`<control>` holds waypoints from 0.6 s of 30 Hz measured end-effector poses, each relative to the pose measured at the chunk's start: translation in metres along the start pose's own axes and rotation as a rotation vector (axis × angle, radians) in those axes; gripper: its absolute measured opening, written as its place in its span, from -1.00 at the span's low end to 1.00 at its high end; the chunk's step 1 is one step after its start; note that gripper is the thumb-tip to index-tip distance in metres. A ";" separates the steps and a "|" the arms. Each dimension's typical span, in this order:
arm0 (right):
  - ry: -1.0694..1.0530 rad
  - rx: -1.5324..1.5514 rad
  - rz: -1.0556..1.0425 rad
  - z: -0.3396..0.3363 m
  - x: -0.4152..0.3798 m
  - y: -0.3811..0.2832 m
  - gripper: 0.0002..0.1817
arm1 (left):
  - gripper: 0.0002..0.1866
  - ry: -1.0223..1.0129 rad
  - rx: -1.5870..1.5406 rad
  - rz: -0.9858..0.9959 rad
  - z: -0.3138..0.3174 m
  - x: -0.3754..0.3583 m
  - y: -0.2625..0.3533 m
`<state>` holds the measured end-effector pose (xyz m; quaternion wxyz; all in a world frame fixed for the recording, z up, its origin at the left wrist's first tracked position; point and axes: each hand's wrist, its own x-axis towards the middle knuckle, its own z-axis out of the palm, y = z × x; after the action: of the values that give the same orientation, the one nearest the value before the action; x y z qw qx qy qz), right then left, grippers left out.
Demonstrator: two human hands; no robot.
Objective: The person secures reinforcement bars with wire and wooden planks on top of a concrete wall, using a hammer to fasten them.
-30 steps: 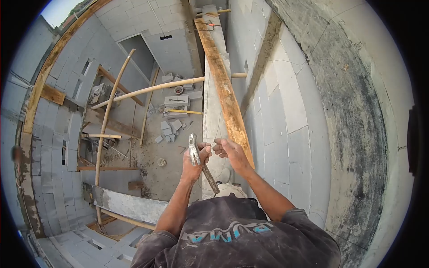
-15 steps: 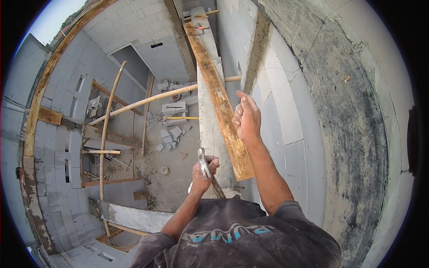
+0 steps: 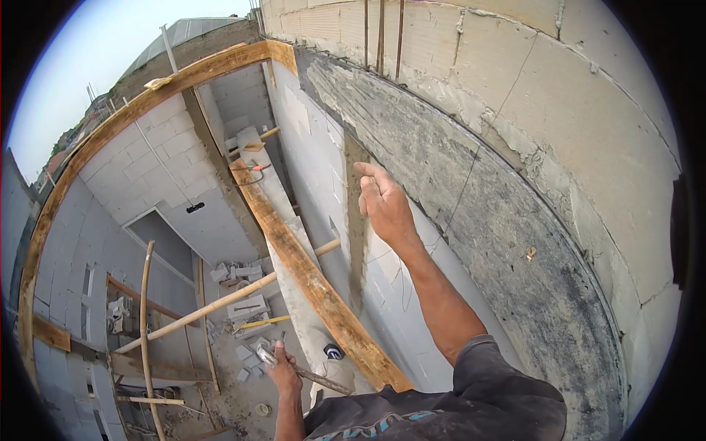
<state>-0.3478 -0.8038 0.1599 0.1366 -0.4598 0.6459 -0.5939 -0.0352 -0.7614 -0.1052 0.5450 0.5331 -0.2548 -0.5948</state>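
My left hand (image 3: 285, 376) is low in the view, closed around a hammer (image 3: 323, 381). Its metal head is by my thumb and its wooden handle slants down to the right toward my shirt. My right hand (image 3: 386, 209) is raised in front of the wall, to the right of a long wooden plank (image 3: 309, 275). Its index finger points left and the other fingers are curled; whatever they may hold is hidden. A thin line (image 3: 494, 121) runs down across the grey beam, to the right of that hand.
The plank lies along a narrow grey scaffold board (image 3: 296, 309), with a bamboo pole (image 3: 220, 303) crossing beneath. Far below are broken blocks (image 3: 246, 305). A rough grey concrete band (image 3: 471, 191) tops the right wall. Steel bars (image 3: 381, 37) stand upright above it. My shoe (image 3: 333, 352) shows beside the plank.
My view has swung up and to the right, bringing more of the concrete band and upper wall into sight. My right index finger now sticks out. The hammer stays in my left hand.
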 end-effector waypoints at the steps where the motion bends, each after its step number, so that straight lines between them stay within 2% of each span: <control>1: 0.026 -0.061 -0.024 0.000 0.026 -0.006 -0.64 | -0.74 -0.006 -0.008 -0.022 0.008 0.022 0.002; 3: 0.117 -0.189 -0.064 -0.002 0.082 -0.023 -0.66 | -0.75 -0.040 -0.024 -0.066 0.033 0.067 0.011; 5: 0.303 -0.296 -0.227 0.002 0.140 -0.038 -0.67 | -0.77 -0.028 0.093 -0.144 0.058 0.103 0.031; 7: 0.463 -0.410 -0.358 -0.001 0.190 -0.048 -0.68 | -0.75 -0.098 0.081 -0.109 0.066 0.159 0.028; 10: 0.499 -0.505 -0.270 -0.010 0.233 -0.070 -0.68 | -0.73 -0.121 0.176 -0.059 0.095 0.240 0.041; 11: 0.570 -0.634 -0.285 -0.012 0.247 -0.061 -0.68 | -0.72 -0.105 0.227 -0.047 0.111 0.247 0.060; 13: 0.578 -0.693 -0.087 -0.015 0.258 -0.053 -0.66 | -0.72 -0.213 0.106 -0.156 0.151 0.231 0.116; 14: 0.548 -0.648 -0.065 -0.016 0.259 -0.051 -0.63 | -0.67 -0.235 0.145 -0.095 0.155 0.253 0.111; 15: 0.547 -0.695 0.009 -0.012 0.259 -0.050 -0.62 | -0.66 -0.267 0.194 -0.050 0.163 0.260 0.123; 16: 0.538 -0.746 0.028 -0.014 0.264 -0.039 -0.62 | -0.66 -0.290 0.244 -0.094 0.172 0.261 0.139; 17: 0.539 -0.836 -0.002 -0.015 0.265 -0.031 -0.61 | -0.64 -0.295 0.394 0.019 0.172 0.274 0.137; 18: 0.509 -0.784 -0.029 -0.022 0.271 -0.021 -0.59 | -0.58 -0.304 0.523 -0.005 0.183 0.272 0.158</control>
<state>-0.5008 -0.9916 0.2845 -0.2187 -0.3252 0.8282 -0.4006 -0.0986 -1.1058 -0.0076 0.3436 0.5608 -0.4766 -0.5833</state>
